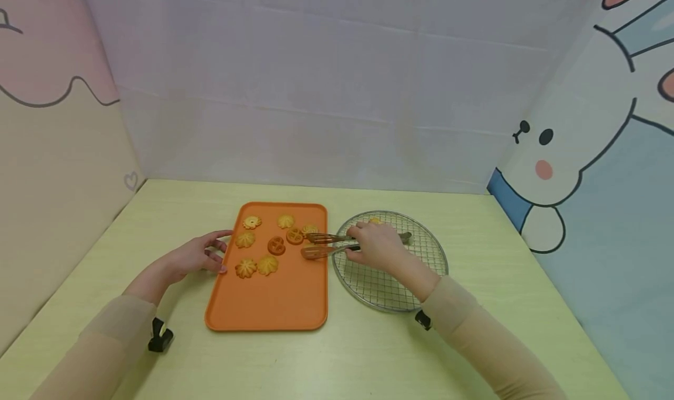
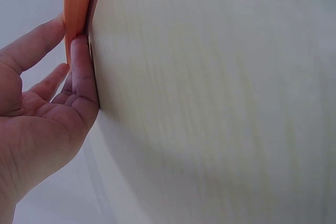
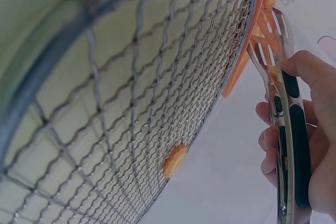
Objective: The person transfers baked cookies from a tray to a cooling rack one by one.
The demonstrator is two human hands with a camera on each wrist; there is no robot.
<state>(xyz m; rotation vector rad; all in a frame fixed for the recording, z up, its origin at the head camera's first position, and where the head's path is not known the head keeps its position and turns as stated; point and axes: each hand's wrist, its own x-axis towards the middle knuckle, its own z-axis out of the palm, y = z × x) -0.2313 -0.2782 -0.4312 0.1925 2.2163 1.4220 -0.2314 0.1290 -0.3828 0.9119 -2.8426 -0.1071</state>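
Back wall [image 1: 326, 84]: we see pale grey sheeting, faintly creased.
Left wall [image 1: 58, 154]: pink above cream, with a small heart [image 1: 130, 180].
Right wall [image 1: 626, 236]: we see a white cartoon rabbit [image 1: 574, 160] on light blue.
Desk [image 1: 358, 365]: pale yellow-green, faintly grained.

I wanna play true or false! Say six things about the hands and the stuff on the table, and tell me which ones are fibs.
1. The right hand holds metal tongs with dark grips. True.
2. The rectangular orange tray sits right of the round metal wire rack. False: the orange tray is left of the wire rack.
3. A small golden cookie lies on the wire rack. True.
4. The left hand holds a cookie. False: the left hand touches the orange tray's left edge.
5. The tongs are squeezed together. False: their two ends stand apart.
6. Flower-shaped golden cookies lie on the orange tray. True.
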